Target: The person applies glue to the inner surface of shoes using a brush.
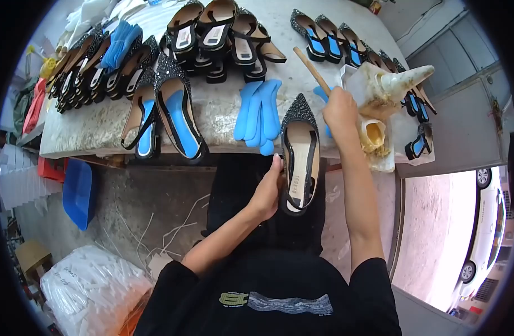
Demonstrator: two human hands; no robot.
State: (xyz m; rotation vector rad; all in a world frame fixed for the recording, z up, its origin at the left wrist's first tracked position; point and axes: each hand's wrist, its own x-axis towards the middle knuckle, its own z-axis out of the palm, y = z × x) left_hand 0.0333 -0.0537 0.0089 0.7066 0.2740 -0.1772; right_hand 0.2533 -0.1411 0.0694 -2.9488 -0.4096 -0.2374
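My left hand (268, 193) grips the side of a black pointed slingback shoe (301, 147) with a glittery toe. The shoe is held in front of the table edge, toe pointing away from me, and its pale inner sole shows. My right hand (341, 109) is closed around a slim wooden stick (313, 71), which pokes out up and to the left; its other end is hidden. Just left of the held shoe lie blue insoles (258, 115) in a loose pile at the table edge. To the right of my right hand stands a glue-crusted container (374, 89).
Rows of similar shoes (215, 36) cover the back of the worktable (217, 120). Two shoes (178, 115) with blue insoles stand at its front left. More shoes (329, 36) line the right. Below are a blue bin (79, 193) and a plastic bag (94, 285).
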